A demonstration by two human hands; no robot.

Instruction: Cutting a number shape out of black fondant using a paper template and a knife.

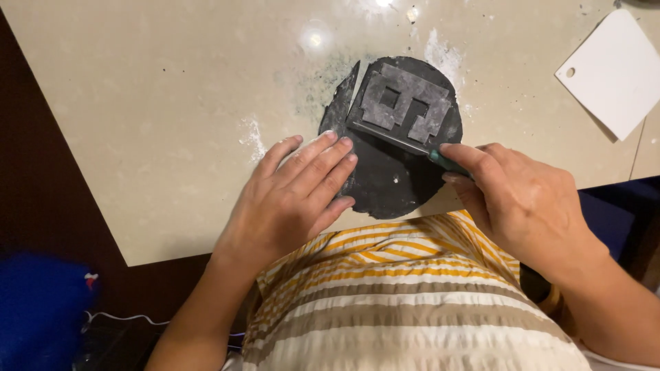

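My left hand (pixel 292 189) lies flat, fingers spread, on the edge of the rolled black dough disc (pixel 392 182) near the table's (pixel 137 103) front edge. My right hand (pixel 515 196) grips a green-handled knife (pixel 412 145), blade beside the grey template (pixel 405 103).

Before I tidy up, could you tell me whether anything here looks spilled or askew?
White powder is smeared on the table left of the dark dough, with more by its top edge. The dough overhangs the table edge. The grey template lies tilted on it.
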